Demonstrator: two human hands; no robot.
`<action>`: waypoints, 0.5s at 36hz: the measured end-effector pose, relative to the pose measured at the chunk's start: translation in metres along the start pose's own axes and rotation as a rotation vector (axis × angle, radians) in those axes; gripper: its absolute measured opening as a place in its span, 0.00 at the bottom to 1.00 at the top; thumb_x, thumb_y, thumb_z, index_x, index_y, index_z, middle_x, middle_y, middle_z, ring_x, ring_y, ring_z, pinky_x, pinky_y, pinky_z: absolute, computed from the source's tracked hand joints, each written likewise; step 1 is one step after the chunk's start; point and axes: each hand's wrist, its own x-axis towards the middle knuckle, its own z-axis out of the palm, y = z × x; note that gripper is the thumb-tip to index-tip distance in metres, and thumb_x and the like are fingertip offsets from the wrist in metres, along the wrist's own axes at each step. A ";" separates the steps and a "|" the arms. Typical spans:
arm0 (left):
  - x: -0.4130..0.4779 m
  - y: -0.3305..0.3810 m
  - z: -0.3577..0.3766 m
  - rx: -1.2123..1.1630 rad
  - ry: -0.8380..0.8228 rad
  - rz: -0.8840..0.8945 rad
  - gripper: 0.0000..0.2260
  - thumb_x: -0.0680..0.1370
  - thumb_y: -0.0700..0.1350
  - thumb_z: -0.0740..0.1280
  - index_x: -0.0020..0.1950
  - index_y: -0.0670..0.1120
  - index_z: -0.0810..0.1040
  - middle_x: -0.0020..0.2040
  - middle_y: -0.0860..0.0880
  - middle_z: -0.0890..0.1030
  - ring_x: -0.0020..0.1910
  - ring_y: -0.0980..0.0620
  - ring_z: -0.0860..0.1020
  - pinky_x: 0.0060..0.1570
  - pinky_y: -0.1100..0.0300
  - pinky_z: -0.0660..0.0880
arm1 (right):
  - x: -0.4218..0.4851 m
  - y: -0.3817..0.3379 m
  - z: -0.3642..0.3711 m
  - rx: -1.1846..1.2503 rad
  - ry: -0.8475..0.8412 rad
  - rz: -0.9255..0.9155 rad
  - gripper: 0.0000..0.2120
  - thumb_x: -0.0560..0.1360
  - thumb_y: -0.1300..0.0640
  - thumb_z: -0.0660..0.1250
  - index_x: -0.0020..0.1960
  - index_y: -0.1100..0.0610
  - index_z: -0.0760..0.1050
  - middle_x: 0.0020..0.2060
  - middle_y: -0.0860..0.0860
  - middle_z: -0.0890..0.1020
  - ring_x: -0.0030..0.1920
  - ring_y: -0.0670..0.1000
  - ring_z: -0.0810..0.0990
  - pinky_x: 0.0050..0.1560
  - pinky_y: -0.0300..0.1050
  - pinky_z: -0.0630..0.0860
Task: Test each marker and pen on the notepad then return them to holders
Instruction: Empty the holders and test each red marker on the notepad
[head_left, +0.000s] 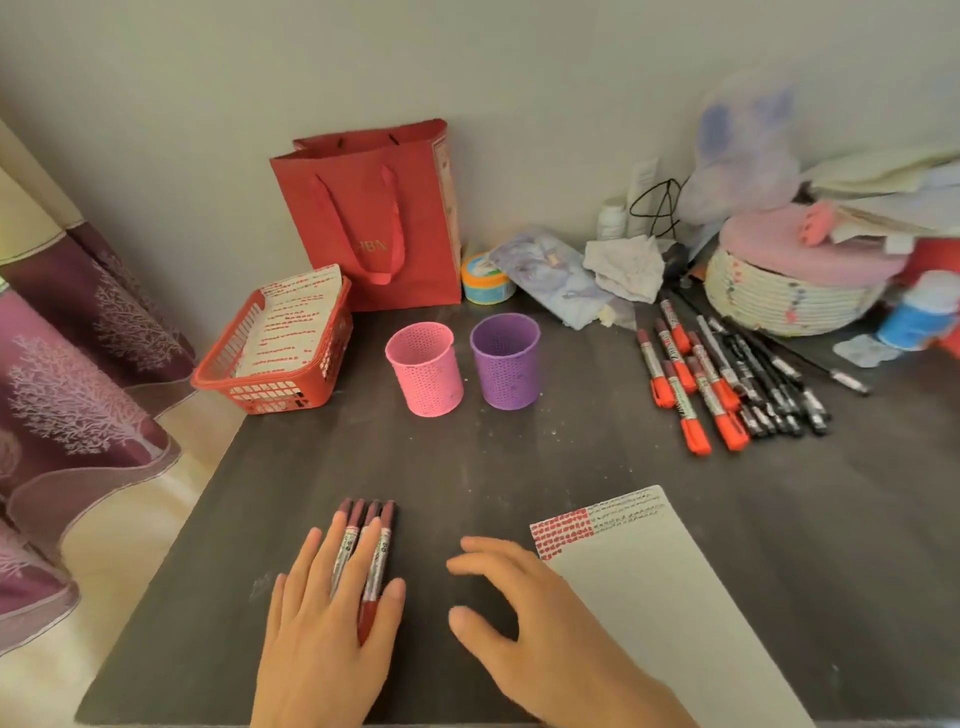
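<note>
Barely begun, it seems — the notepad (665, 597) at the worktop's (519, 457) front edge bears few marks, the pink holder (426, 371) and purple holder (506, 364) look empty, the left hand's (322, 639) grip lies flat on four markers (371, 535), the right hand's (540, 623) is wide and empty — the pile of markers and pens (727, 384) waits near the right edge.

Basket (270, 392) at the left edge of the tabletop (519, 457), holders (425, 374) right of it, marker pile (727, 384) farther right, notepad (665, 597) by the front edge.

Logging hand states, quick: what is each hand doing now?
Left hand: open, fingers flat on the markers.
Right hand: open, holding nothing.
</note>
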 end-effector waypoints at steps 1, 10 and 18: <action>0.004 0.006 -0.002 -0.020 0.015 0.035 0.29 0.75 0.72 0.42 0.76 0.69 0.48 0.78 0.61 0.46 0.78 0.56 0.45 0.77 0.46 0.51 | -0.003 0.003 -0.016 0.036 0.049 -0.003 0.24 0.73 0.32 0.57 0.68 0.35 0.67 0.69 0.25 0.64 0.68 0.27 0.62 0.68 0.29 0.61; 0.059 0.102 0.017 -0.174 0.001 0.409 0.26 0.77 0.65 0.56 0.75 0.61 0.67 0.79 0.57 0.57 0.78 0.52 0.57 0.75 0.47 0.59 | -0.045 0.081 -0.141 -0.214 0.352 0.120 0.18 0.74 0.41 0.69 0.62 0.31 0.71 0.65 0.25 0.66 0.70 0.29 0.59 0.70 0.32 0.60; 0.134 0.219 0.051 -0.206 -0.229 0.554 0.24 0.81 0.60 0.57 0.78 0.62 0.57 0.79 0.58 0.55 0.77 0.55 0.57 0.74 0.58 0.58 | -0.069 0.100 -0.138 -0.513 0.329 0.147 0.16 0.77 0.30 0.54 0.49 0.29 0.80 0.59 0.40 0.83 0.60 0.45 0.82 0.52 0.50 0.82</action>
